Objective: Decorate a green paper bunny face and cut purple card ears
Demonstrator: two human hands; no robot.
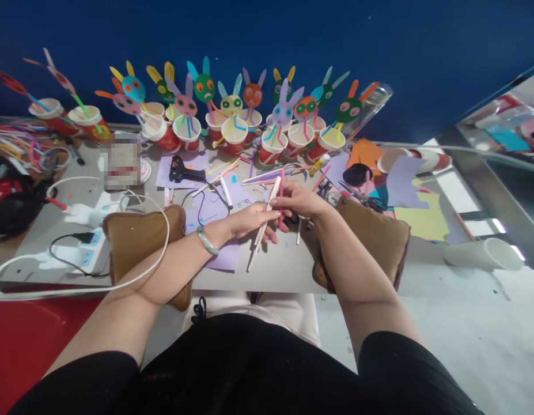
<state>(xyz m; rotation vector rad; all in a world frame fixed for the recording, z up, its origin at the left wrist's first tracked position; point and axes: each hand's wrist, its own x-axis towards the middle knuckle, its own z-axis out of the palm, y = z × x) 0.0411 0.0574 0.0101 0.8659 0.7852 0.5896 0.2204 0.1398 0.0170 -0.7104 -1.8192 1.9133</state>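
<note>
Over the middle of the table, my two hands are close together. My left hand, with a bangle at the wrist, is closed around a few thin pale sticks that slant down toward the front edge. A single pink stick stands nearly upright in the fingers of my right hand. The right fingertips also meet the upper part of the pale sticks. Whether the sticks are straws or wood I cannot tell. Beneath and left of the hands lies purple paper with a white marker-like tube on it.
Several paper cups with colourful rabbit-faced figures line the blue wall. A black glue gun lies left of centre. Brown cushions sit under both forearms. A white cable loops over the left arm from a power strip. Scissors lie right.
</note>
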